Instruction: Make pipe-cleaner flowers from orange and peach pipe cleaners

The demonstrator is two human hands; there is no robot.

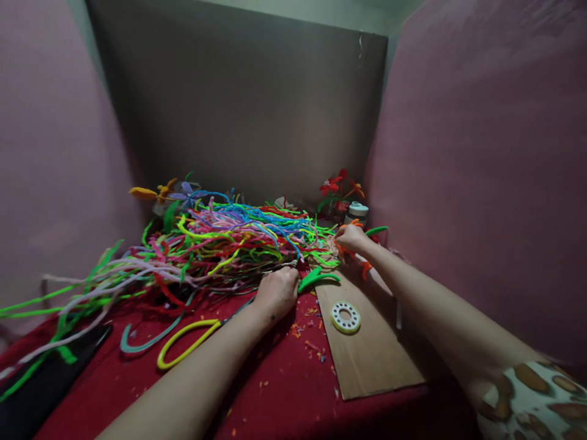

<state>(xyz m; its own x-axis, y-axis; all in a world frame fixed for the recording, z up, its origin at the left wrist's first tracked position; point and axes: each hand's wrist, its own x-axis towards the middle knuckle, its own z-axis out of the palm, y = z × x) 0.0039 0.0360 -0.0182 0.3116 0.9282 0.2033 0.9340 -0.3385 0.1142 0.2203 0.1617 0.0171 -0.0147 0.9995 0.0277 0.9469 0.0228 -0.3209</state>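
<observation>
My left hand (277, 289) is closed at the front of the heap, with a green pipe-cleaner leaf piece (317, 278) sticking out to the right of its fingers. Farther right, my right hand (352, 238) pinches an orange pipe-cleaner flower (365, 269), whose petals show above and below the fingers. A second green leaf (376, 231) pokes out beyond that hand. The heap of many-coloured pipe cleaners (247, 235) lies behind and left of my left hand. Yellow-handled scissors (188, 342) rest beside my left forearm, their blades partly hidden by it.
A brown board (367, 360) on the red cloth (275, 391) carries a round tape roll (345, 317). Coloured fluff scraps dot the cloth. At the back stand red flowers (337, 184), a white-lidded jar (358, 211) and an orange flower (160, 192). A black flat object (59, 366) lies left.
</observation>
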